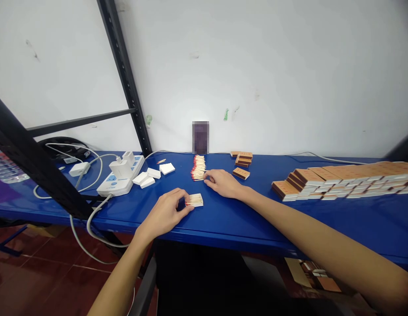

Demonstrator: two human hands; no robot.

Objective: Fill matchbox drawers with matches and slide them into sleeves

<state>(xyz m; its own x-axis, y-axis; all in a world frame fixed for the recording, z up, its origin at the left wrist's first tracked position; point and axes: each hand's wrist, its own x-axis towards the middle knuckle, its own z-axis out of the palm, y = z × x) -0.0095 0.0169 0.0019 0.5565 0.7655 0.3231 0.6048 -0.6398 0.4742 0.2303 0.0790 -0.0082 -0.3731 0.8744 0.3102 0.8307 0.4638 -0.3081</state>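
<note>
On the blue tabletop, my left hand [169, 210] grips the left end of a small white matchbox tray [198, 202] between thumb and fingers. Matches lie inside that tray, some red heads showing near my thumb. A long pile of red-headed matches [199, 164] stretches away behind it, heads facing left. At the near right edge of this pile, my right hand [222, 183] has its fingertips pinched on match ends; how many it holds is hidden. Several white matchbox trays [147, 179] rest to the left, and a few brown matchbox sleeves [241, 173] lie to the right.
Stacked matchboxes [319, 182] fill the right of the table. On the left are a white power strip [124, 175] with chargers and cables, and a black rack post [124, 74]. A blurred dark object [200, 137] leans on the wall. Loose matches [161, 161] lie near the back.
</note>
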